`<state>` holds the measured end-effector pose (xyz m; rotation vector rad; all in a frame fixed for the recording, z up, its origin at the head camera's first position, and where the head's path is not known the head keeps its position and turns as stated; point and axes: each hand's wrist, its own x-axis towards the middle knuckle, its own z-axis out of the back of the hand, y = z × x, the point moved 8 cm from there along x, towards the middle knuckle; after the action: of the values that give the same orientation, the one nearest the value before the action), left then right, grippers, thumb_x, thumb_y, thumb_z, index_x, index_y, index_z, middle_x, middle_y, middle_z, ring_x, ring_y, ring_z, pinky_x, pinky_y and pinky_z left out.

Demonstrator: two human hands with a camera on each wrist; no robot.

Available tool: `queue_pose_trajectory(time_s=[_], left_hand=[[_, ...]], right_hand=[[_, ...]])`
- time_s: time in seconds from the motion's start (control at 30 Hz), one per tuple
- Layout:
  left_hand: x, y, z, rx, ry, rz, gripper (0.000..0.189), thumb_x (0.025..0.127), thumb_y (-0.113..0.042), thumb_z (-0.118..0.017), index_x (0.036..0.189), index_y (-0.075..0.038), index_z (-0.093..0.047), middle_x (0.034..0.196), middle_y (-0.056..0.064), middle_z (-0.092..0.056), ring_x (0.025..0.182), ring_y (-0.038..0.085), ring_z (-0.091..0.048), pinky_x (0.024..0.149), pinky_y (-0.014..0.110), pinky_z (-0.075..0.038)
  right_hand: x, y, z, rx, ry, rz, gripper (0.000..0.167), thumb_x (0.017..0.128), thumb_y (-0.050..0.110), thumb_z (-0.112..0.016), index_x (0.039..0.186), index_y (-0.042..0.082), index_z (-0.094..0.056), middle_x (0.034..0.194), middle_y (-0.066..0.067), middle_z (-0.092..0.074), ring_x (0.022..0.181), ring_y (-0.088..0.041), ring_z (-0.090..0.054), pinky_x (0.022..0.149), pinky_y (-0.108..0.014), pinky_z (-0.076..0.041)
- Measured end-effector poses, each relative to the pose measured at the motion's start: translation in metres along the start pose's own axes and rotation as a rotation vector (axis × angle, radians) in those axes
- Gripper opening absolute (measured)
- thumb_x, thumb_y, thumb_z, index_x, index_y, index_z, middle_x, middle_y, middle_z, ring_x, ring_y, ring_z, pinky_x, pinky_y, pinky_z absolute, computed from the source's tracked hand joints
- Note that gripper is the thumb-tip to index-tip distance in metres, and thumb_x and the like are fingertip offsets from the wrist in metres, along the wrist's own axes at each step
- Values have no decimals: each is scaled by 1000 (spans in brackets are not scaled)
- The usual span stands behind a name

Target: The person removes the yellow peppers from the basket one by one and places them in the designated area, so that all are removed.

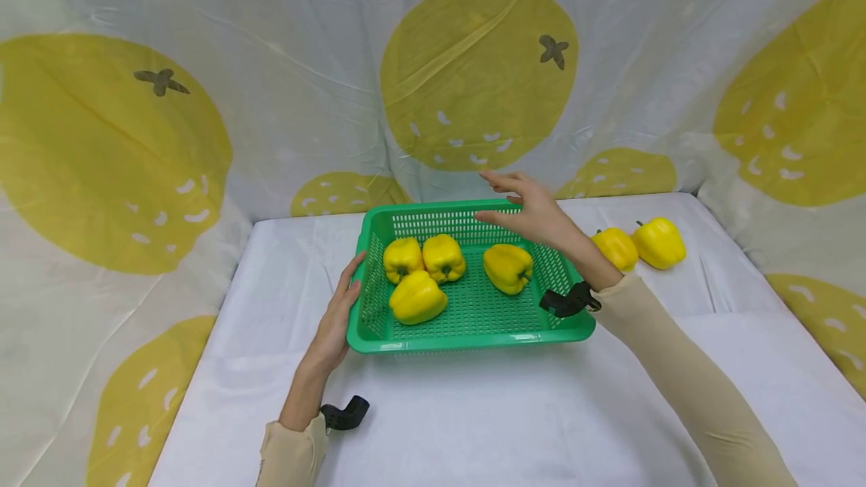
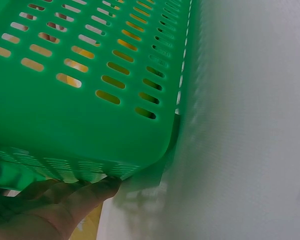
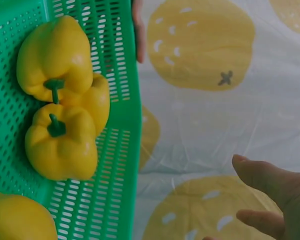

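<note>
A green plastic basket (image 1: pixel 473 340) with slotted walls stands on the white-covered table. Three yellow bell peppers cluster at its left end, the front bell pepper (image 1: pixel 418 297) lying on its side. Another bell pepper (image 1: pixel 508 269) lies right of the basket's middle. My left hand (image 1: pixel 334 325) rests along the outside of the left wall, fingers extended against it; the left wrist view shows the fingers (image 2: pixel 92 197) touching the slotted side. My right hand (image 1: pixel 531 213) hovers over the basket's back right part, thumb and fingers spread, holding nothing.
Two more yellow bell peppers lie on the table right of the basket, one bell pepper (image 1: pixel 659 243) farther right and the other bell pepper (image 1: pixel 617 249) partly behind my right wrist. A white curtain (image 1: pixel 325 96) printed with large yellow fruit hangs behind and beside the table.
</note>
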<state>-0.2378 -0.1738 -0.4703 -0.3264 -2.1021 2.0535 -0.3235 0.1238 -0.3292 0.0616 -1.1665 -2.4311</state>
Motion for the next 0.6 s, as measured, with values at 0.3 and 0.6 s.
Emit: queue_pose_trajectory(time_s=[0.3,0.6], left_hand=[[0,0,1,0,-2,-3,53,114,-47,-23,165,-39,-10,175,-1,-5,144,32,-39,102,21,-51],[-1,0,1,12,-8,-3,54,114,-46,-23,166,-38,-10,175,1,-7,138,32,-47,99,25,-54]], right_hand=[[10,10,-37,-36,115,72,73,96,33,-76,160,24,-41,157,-17,-44,140,-39,-48,112,-61,-42],[15,16,-68,-105,218,153,74,96,35,-76,159,18,-42,151,-20,-48,135,-41,-51,106,-60,-45]])
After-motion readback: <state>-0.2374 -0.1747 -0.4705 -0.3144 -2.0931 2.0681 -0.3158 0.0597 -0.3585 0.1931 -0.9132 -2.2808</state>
